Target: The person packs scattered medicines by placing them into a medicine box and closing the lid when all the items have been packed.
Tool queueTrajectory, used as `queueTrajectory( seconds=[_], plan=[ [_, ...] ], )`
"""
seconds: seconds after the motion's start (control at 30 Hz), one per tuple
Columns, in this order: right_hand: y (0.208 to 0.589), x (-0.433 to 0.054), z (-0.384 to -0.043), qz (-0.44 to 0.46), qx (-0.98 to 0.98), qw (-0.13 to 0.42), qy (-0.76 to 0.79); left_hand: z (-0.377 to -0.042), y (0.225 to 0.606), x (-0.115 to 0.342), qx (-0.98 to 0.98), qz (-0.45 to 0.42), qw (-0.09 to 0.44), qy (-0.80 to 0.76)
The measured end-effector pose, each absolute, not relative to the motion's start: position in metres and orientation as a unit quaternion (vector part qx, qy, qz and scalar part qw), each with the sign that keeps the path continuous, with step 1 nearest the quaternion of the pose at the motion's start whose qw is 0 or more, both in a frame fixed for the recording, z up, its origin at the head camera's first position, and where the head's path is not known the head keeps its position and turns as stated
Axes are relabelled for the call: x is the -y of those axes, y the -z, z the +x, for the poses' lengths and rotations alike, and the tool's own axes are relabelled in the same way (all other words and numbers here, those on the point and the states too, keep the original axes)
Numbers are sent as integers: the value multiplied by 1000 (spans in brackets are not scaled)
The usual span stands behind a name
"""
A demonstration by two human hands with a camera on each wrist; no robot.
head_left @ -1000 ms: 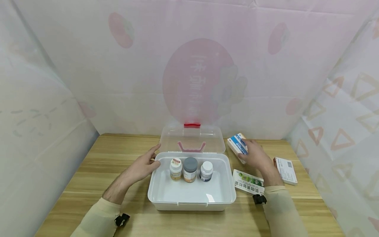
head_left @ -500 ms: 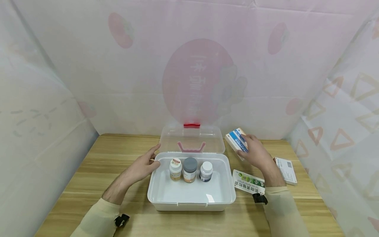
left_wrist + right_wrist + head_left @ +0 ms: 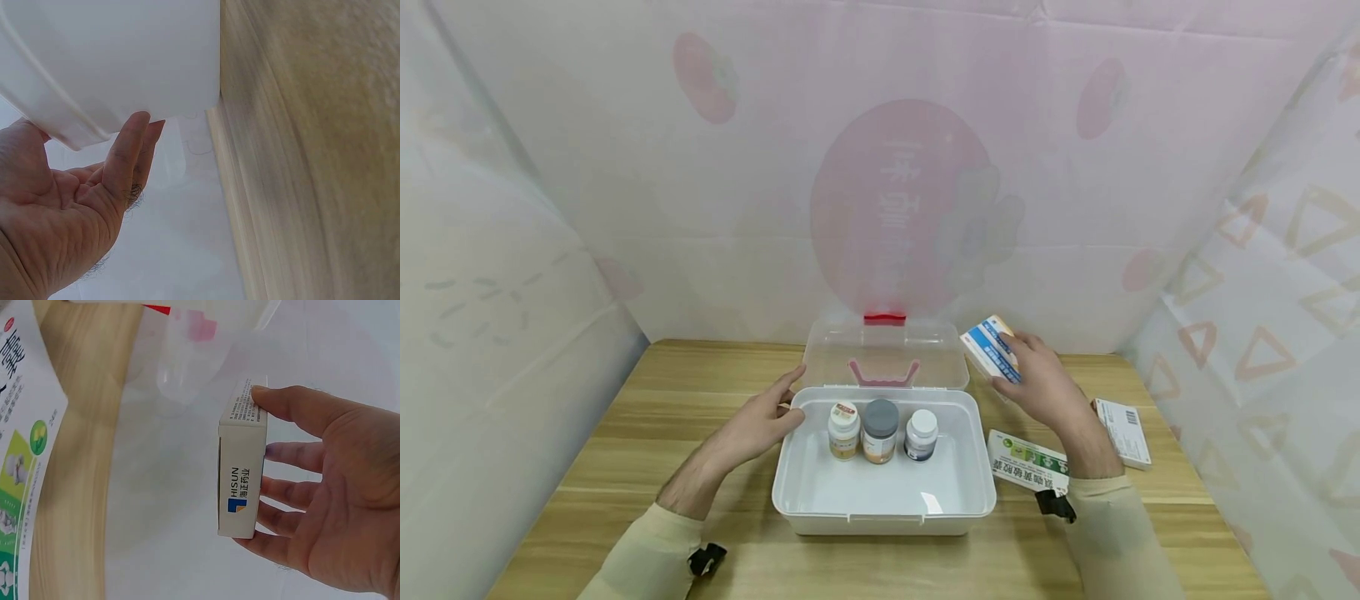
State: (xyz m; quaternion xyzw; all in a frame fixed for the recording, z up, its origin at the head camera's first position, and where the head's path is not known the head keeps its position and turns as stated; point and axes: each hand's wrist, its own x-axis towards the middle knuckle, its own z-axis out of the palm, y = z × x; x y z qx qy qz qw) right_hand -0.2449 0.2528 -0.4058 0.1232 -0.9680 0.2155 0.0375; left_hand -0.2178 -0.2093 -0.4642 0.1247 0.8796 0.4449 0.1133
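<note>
My right hand [image 3: 1041, 379] grips a white-and-blue medicine box [image 3: 991, 346] between thumb and fingers, to the right of the lid. In the right wrist view, the narrow end of that medicine box [image 3: 240, 478] faces the camera and stands apart from the table. My left hand [image 3: 763, 423] holds the back left corner of a white plastic storage box [image 3: 883, 523], its thumb at the rim. Seen from the left wrist, two fingertips touch the outer wall of the storage box [image 3: 144, 56]. Inside stand a white-capped bottle [image 3: 844, 429], a grey-capped bottle [image 3: 880, 429] and a smaller white bottle [image 3: 922, 433].
The clear lid [image 3: 827, 350], with a pink handle [image 3: 883, 379] and red latch [image 3: 884, 319], is tilted back behind the storage box. A green-and-white medicine box [image 3: 1028, 461] lies right of it. Another white box [image 3: 1123, 432] lies beyond my right wrist. Fabric walls enclose the table.
My right hand has lifted the white-and-blue medicine box and moved it slightly back and left. My left hand and the storage box have stayed in place.
</note>
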Motion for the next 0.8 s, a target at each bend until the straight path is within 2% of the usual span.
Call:
queueTrajectory(
  seconds=[0.47, 0.8],
  plan=[
    [392, -228, -232, 157, 962, 46, -221, -218, 465, 209, -883, 125, 110, -438],
    [388, -211, -219, 164, 961, 25, -223, -220, 465, 210, -880, 129, 112, -443]
  ],
)
